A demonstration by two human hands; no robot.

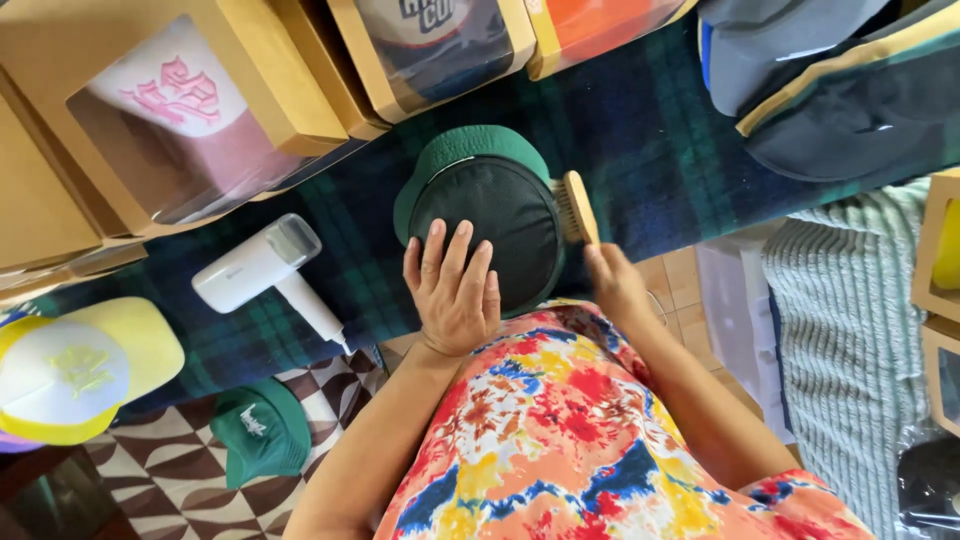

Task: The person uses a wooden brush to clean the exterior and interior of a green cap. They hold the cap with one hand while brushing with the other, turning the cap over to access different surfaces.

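On the dark plaid cloth point(640, 150), among boxed caps, my left hand point(452, 285) lies flat with spread fingers on the black cap point(500, 215) with a green brim, while my right hand point(612, 280) grips a wooden brush point(577, 207) against its side.

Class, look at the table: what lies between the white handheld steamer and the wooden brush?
In the head view, the black cap with a green brim lies between the steamer and the brush, with the left hand resting on it.

The right hand point(615, 285) covers the wooden brush point(577, 208) handle. The yellow cap point(75, 370) and orange box point(610, 25) run off the picture's edges
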